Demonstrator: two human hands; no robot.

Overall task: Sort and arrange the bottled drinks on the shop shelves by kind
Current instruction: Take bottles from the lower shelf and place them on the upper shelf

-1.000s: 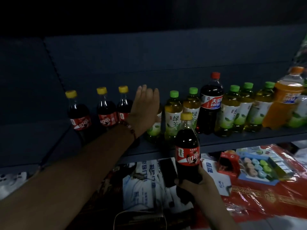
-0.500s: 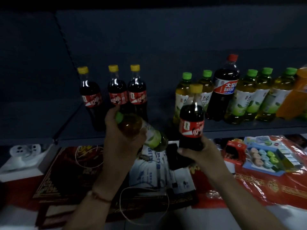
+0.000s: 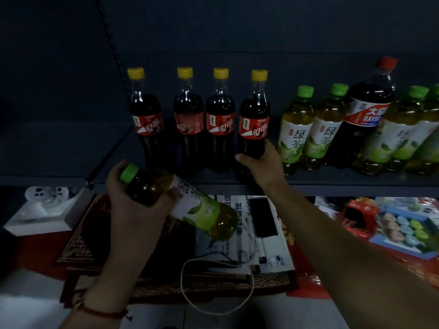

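On the dark shelf [image 3: 332,185] stand three yellow-capped cola bottles [image 3: 190,119] in a row. A fourth yellow-capped cola bottle [image 3: 255,119] stands to their right, and my right hand [image 3: 263,166] grips its base. My left hand [image 3: 133,205] holds a green-capped green tea bottle [image 3: 187,200] by its upper part, tilted almost flat below the shelf edge. More green tea bottles [image 3: 297,129] stand to the right, with a large red-capped cola bottle [image 3: 365,115] among them.
Below the shelf lie a white box [image 3: 45,214], dark red patterned packs [image 3: 90,236], a black phone [image 3: 263,217] on printed packaging with a white cable [image 3: 213,305], and a blue tray of pastel sweets [image 3: 403,231] on red wrapping at the right.
My right hand has carried the cola bottle up onto the shelf beside the other colas. My left hand has drawn the green tea bottle off the shelf and lowered it.
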